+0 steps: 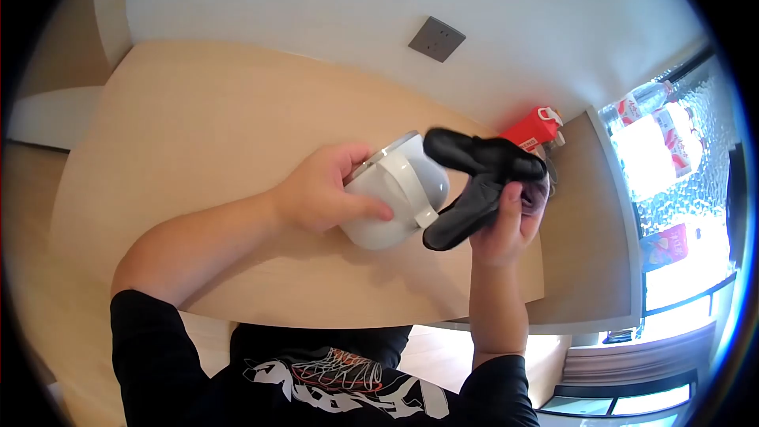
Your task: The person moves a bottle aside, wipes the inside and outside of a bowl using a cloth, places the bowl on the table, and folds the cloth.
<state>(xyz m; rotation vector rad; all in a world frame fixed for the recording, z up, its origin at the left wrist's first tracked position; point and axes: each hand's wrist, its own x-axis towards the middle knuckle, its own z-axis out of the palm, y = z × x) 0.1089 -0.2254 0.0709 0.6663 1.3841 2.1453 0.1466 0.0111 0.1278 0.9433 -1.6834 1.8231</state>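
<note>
My left hand is wrapped round a white rounded container with a white curved handle, its thumb lying across the near side. The container is tilted above the wooden table. My right hand grips a black folding object, its thumb pressed on the near side. Two black padded arms of that object spread toward the container, close to its handle; whether they touch it I cannot tell. The fingers of my right hand are partly hidden behind the black object.
The light wooden table reaches back to a white wall with a grey socket. A red box stands at the wall behind the black object. Plastic bottles and a colourful packet are by the window at the right.
</note>
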